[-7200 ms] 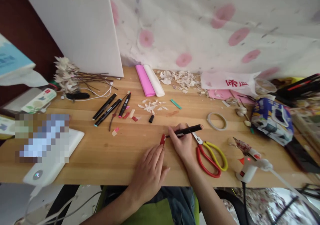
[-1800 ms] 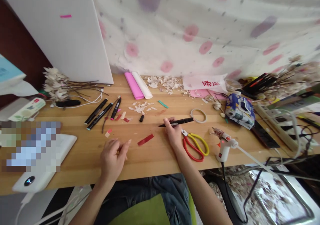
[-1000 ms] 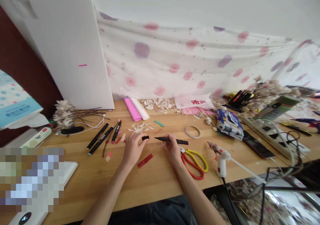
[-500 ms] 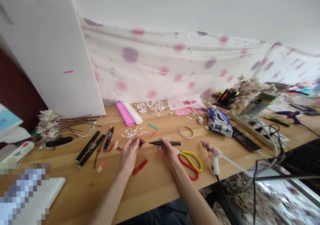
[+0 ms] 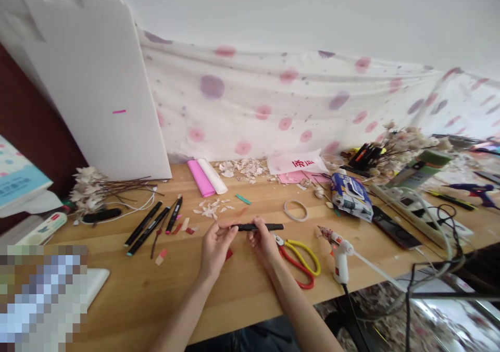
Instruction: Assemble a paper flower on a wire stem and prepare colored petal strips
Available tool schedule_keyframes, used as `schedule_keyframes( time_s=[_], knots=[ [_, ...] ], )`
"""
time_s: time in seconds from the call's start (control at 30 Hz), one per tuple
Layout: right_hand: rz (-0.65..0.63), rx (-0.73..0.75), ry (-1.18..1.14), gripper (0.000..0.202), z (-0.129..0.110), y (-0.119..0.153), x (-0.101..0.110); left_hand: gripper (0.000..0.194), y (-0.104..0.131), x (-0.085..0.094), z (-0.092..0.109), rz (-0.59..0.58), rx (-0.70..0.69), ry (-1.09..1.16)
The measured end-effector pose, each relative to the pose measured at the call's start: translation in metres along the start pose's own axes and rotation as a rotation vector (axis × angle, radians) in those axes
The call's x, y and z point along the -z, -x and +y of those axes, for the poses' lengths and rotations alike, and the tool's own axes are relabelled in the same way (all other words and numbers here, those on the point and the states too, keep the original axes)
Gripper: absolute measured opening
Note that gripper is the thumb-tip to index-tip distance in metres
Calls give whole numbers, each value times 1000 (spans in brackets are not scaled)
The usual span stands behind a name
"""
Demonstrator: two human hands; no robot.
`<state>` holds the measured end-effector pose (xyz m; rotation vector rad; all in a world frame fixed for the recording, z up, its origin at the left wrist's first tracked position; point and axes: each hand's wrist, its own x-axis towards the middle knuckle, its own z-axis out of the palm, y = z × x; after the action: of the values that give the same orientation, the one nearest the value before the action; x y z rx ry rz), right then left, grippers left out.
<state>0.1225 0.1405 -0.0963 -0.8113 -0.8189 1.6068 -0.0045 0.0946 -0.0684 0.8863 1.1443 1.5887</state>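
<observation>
A black marker (image 5: 245, 227) lies level across both my hands over the front middle of the table. My right hand (image 5: 264, 245) is closed round its body, with the blunt end sticking out to the right. My left hand (image 5: 214, 249) pinches the cap at the marker's left end; the fingers partly hide it. Below the left fingers a strip of dark red paper (image 5: 228, 254) shows in part. Just right of my right hand lie scissors (image 5: 302, 258) with one red and one yellow handle.
Several black markers (image 5: 148, 230) and paper scraps (image 5: 161, 256) lie on the left. Pink and white paper rolls (image 5: 202, 179) and pale petals (image 5: 213, 207) are behind my hands. A tape ring (image 5: 296, 211), a white glue gun (image 5: 340, 258), a phone (image 5: 394, 228) and a power strip (image 5: 406, 216) stretch rightward.
My left hand has moved right to the marker with the cap, so the bare tip is now covered. My right hand still holds the body. The view has shifted slightly left.
</observation>
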Motion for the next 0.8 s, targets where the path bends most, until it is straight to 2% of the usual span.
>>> schedule_keyframes(
  time_s=[0.2, 0.4, 0.6, 0.8],
  knots=[
    [30, -11, -25, 45, -4, 2, -4, 35, 5, -5, -7, -43, -27, -38],
    [21, -40, -22, 44, -2, 2, -5, 31, 7, -4, -12, -7, -70, -122],
    [47, -33, -6, 43, -3, -1, -4, 28, 5, -9, -19, 17, -99, -185],
    [44, -2, 27, 38, -4, -5, -5, 11, -1, -14, -13, -78, -179, -336]
  ],
)
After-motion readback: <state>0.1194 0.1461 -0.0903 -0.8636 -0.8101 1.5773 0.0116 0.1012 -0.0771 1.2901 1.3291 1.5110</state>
